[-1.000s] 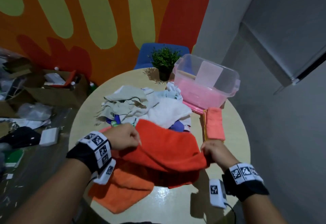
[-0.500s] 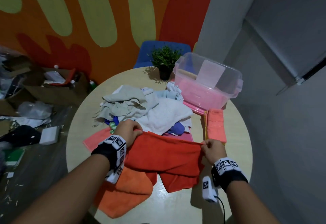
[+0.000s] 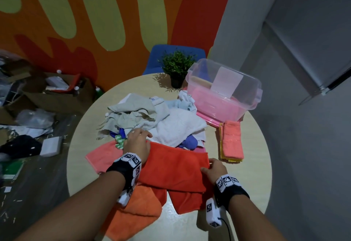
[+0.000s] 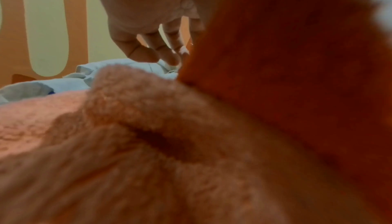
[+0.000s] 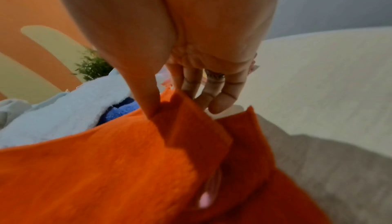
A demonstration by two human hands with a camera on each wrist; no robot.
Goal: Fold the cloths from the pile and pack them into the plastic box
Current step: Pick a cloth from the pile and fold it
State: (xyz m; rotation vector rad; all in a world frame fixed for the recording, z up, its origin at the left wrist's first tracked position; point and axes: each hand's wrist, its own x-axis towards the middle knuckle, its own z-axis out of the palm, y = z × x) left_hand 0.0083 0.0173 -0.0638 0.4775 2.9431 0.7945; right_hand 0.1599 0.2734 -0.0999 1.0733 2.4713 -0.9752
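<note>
Red-orange cloth (image 3: 176,166) is spread at the lower centre of the head view, on the near part of the round desk (image 3: 252,145), its lower flaps overlapping a lighter orange cloth (image 3: 136,212). Its upper left corner is covered by the left hand (image 3: 137,146); in the left wrist view the fingers (image 4: 148,51) are seen loosely extended beside the cloth edge, and whether anything is pinched cannot be told. Its right corner is pinched by the right hand (image 3: 214,168), thumb above and fingers (image 5: 212,96) below the fold. The pile of cloths (image 3: 152,119) lies just beyond, its near edge partly hidden by the hands. A clear plastic box (image 3: 224,92) with pink contents is seen at the upper right, with folded coral cloths (image 3: 231,142) stacked below it. A potted plant (image 3: 177,69) stands just left of the box.
</note>
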